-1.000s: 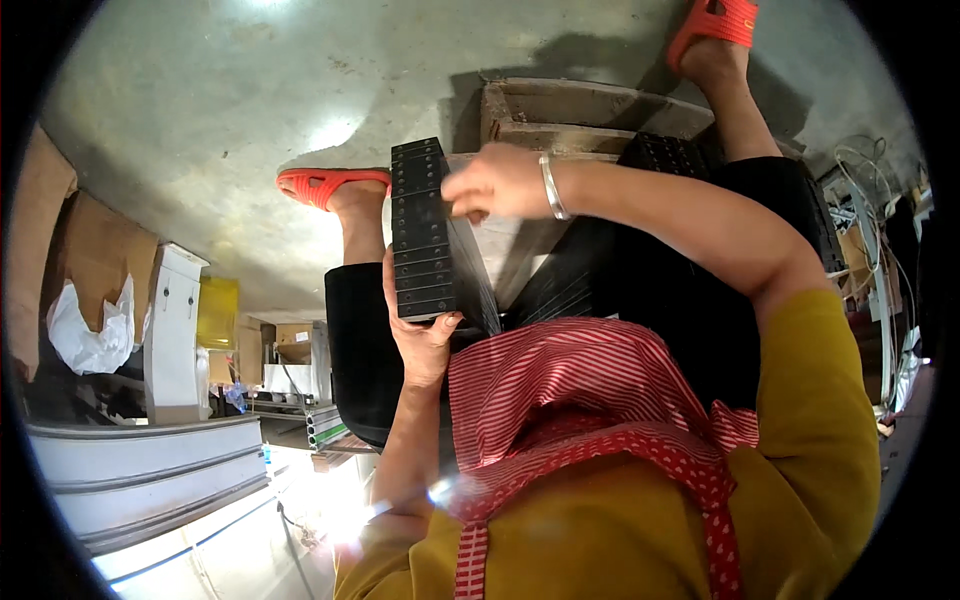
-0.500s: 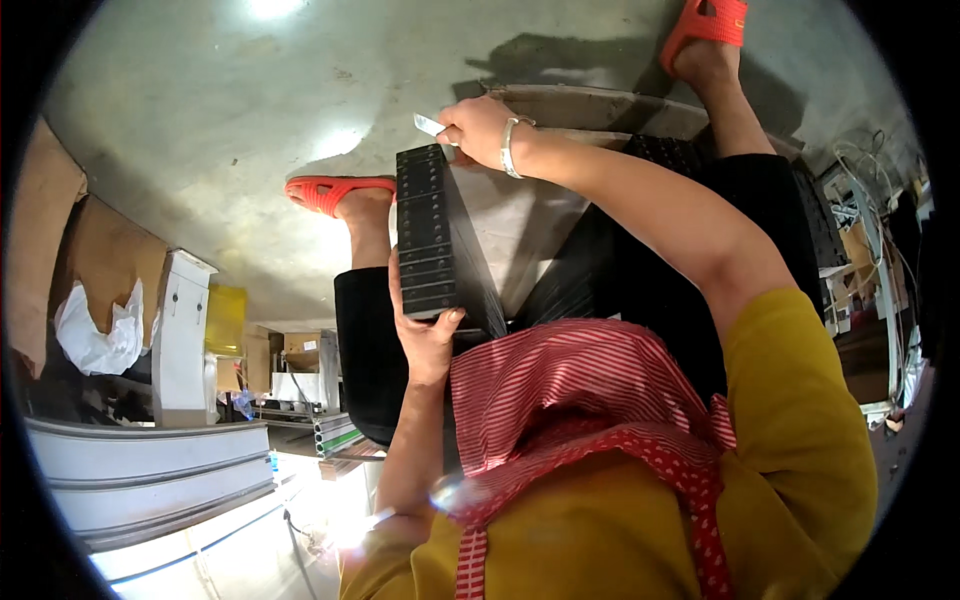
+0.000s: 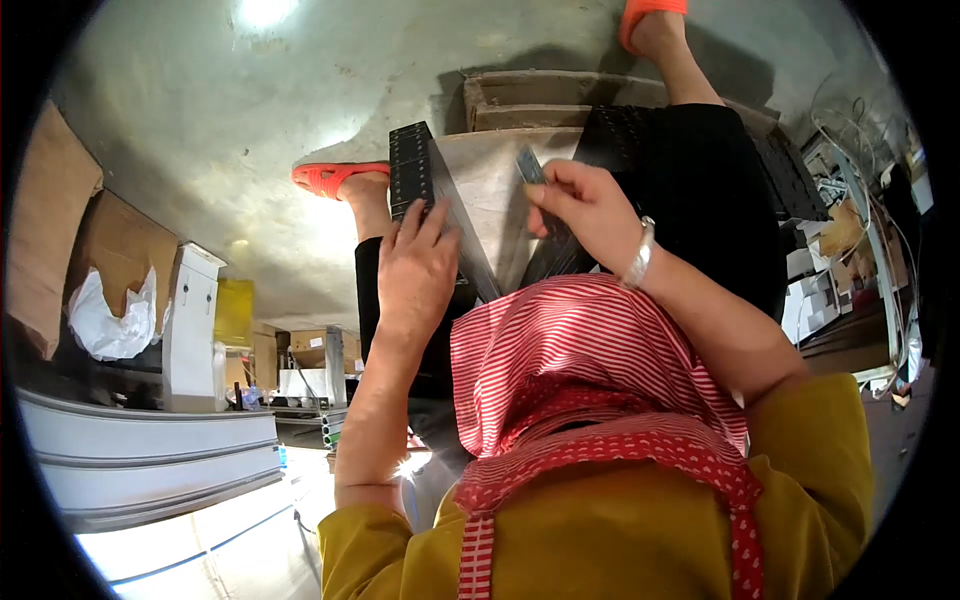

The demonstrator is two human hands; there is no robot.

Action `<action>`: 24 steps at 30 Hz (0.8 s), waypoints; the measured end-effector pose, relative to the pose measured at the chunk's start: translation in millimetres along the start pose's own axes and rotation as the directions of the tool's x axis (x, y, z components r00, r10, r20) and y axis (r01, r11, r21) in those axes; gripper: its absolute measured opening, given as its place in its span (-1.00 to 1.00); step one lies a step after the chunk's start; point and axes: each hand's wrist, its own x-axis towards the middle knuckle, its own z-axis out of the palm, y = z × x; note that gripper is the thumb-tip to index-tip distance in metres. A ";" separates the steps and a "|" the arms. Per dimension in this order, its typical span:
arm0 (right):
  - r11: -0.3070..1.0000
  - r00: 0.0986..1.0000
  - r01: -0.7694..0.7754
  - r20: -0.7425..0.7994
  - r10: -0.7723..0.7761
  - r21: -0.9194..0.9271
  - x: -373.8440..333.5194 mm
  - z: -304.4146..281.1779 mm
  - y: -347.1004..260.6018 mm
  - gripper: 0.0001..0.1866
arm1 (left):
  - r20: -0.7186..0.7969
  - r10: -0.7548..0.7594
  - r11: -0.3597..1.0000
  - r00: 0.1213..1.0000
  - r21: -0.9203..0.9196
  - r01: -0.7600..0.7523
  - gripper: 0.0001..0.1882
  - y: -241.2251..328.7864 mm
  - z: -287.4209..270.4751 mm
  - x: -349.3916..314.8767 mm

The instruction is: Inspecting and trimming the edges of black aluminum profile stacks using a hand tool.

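A long black bundle of stacked bars, its end face dotted with small holes, stands between my legs and slants down toward my lap. My left hand lies over the near part of that face, fingers outstretched and holding nothing. To the right, raised over a pale board, my right hand is closed on a small flat metal blade. The blade's upper end sticks out past thumb and fingers, apart from the bundle. A second black dotted stack rests by my right thigh.
A long cardboard piece lies on the floor beyond the board. On the left are cardboard boxes, a white plastic bag and stacked pale panels. Loose cables and clutter stand at the right.
My right hand has drawn back from the bundle's far end, toward me and to the right, with the blade. My left hand has moved from gripping the bundle's near end to lying over it.
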 end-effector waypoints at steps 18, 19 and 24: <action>0.981 0.998 -0.045 -0.040 0.053 0.189 32.2 -17.5 -33.5 -0.83 | 0.496 -0.295 0.890 0.817 -0.168 0.424 -0.63 -54.5 -2.4 92.1; 0.974 0.997 -0.047 -0.044 0.058 0.220 32.5 -18.2 -34.3 -0.83 | 0.465 -0.307 0.928 0.831 -0.047 0.369 -0.63 -39.9 -8.0 93.0; 0.973 0.999 -0.026 -0.035 0.035 0.229 36.2 -16.7 -38.6 -0.83 | 0.350 -0.211 0.953 0.913 -0.133 0.271 -0.64 -61.3 6.3 105.4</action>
